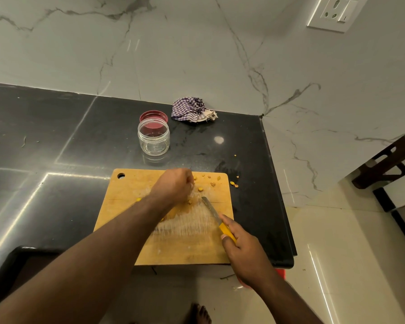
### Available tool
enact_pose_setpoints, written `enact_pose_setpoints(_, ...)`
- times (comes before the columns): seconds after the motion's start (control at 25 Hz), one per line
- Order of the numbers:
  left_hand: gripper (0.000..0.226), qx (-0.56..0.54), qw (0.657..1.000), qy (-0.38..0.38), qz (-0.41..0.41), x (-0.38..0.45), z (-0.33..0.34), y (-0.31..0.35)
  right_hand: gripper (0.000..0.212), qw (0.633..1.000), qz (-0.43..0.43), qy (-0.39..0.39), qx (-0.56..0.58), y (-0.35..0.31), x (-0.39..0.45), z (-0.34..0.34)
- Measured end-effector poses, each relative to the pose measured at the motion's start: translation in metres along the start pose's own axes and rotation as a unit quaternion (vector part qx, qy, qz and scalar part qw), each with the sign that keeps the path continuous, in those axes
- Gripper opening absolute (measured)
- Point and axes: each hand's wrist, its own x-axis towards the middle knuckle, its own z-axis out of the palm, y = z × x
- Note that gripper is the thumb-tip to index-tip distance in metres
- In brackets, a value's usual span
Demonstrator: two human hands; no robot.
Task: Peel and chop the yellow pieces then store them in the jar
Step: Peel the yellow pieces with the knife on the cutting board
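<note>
The left hand (173, 183) curled over yellow pieces (200, 189) on the cutting board (126, 190), contents unclear; the right hand (241, 249) gripped the knife (214, 215).

Yellow pieces (200, 189) scattered; jar (153, 138) open.

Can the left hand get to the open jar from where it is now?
Probably yes. The left hand is over the far edge of the cutting board, its fingers curled, and the jar stands open on the counter just beyond. Nothing lies between them; the lid sits behind the jar.
</note>
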Motion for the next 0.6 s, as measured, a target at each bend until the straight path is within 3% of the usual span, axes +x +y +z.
enact_pose_setpoints(0.16,0.038,-0.128,0.991,0.034,-0.033,0.004,-0.007,0.002,0.049,0.999,-0.021,-0.022,-0.014,0.005,0.000,0.000)
enact_pose_setpoints(0.32,0.028,-0.086,0.995,0.046,-0.034,0.002,-0.014,-0.012,0.047,0.996,-0.049,-0.063,-0.031,0.008,0.003,-0.001)
enact_pose_setpoints(0.6,0.029,-0.045,0.999,0.019,-0.021,-0.018,-0.014,-0.023,0.050,0.996,-0.029,0.070,-0.055,0.009,0.040,-0.018)
